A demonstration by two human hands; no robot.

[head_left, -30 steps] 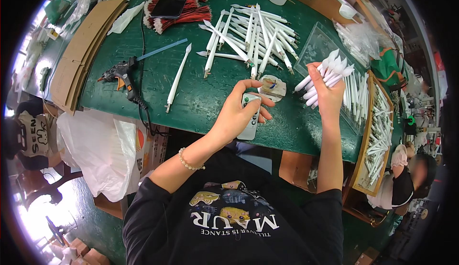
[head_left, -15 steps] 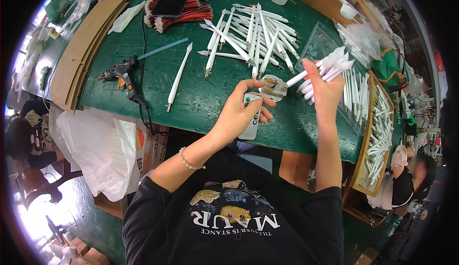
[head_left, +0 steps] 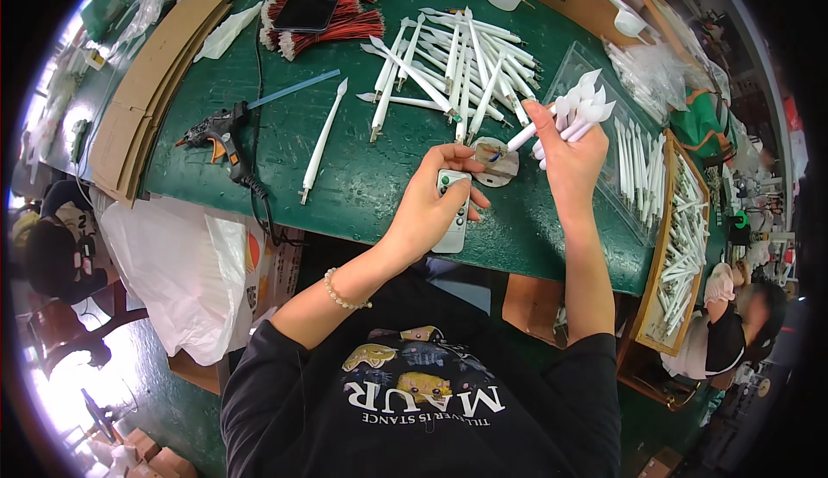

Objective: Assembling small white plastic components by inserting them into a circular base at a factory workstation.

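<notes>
Your left hand (head_left: 431,210) covers most of the small grey remote (head_left: 452,219), so you see only its button end and lower edge. The stems of the white candle sticks (head_left: 573,111) vanish inside your right hand (head_left: 569,163). The round disc (head_left: 495,160) beside them is too small to identify.

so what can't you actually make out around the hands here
- Head view: the grey remote is mostly covered by the left hand.
- Head view: lower ends of the white candle sticks are hidden inside the right hand.
- Head view: the small round disc is too small to identify.
</notes>
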